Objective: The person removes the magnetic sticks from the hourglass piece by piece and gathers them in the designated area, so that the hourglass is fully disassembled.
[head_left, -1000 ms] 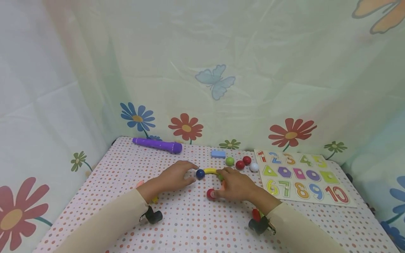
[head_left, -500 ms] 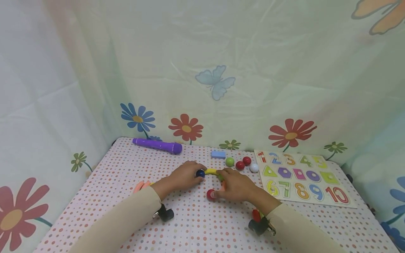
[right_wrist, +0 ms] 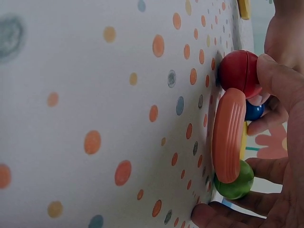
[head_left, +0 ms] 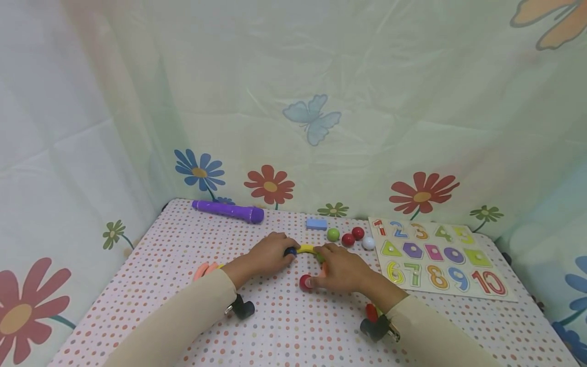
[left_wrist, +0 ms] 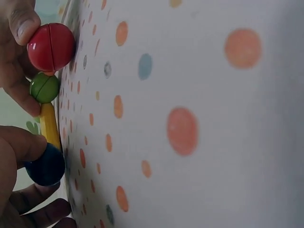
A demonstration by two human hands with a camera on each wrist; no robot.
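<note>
Hands meet at a curved chain of toy pieces in the middle of the dotted table. The left hand pinches the blue ball between thumb and curled fingers, at the far end of the yellow arc. The right hand curls over the near end, thumb on the red ball, fingers round the orange ridged piece and green ball. Squeezing unevenly could, I think, pop a joint and send a ball rolling toward the number puzzle.

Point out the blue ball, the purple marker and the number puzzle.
blue ball [left_wrist: 45, 166], left wrist view, its rounded front
purple marker [head_left: 228, 210], head view, mid-barrel
number puzzle [head_left: 460, 273], head view, bare board near its front edge
</note>
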